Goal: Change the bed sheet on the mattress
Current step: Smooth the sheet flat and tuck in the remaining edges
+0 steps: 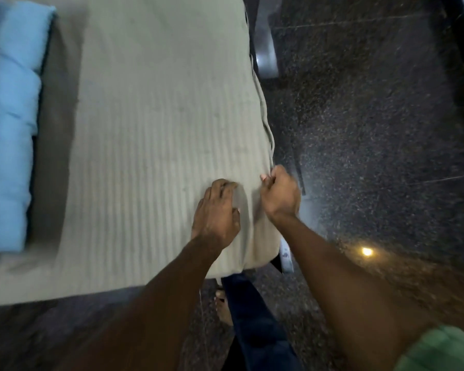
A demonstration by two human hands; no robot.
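Far left: light blue pillows (11, 124) stacked along the left edge of the bed, with a purple strip of cloth above them at the frame corner, too blurred to identify.

Centre: mattress (51, 129) covered by a pale grey-green ribbed bed sheet (158, 116), lying flat over most of the top; a bare darker band shows between sheet and pillows.

Left hand (217, 212) lies palm down on the sheet near the mattress's near right corner, fingers spread, tips bent into the cloth and pressing it.

Right hand (280, 192) just beside it at the right edge, fist closed, fingers curled round the sheet's hem, which runs as a loose fold along that side.

Below: dark trouser leg (249, 311) and bare foot (223, 306).

Right: dark speckled floor (373, 129) with a small light reflection (367, 251).
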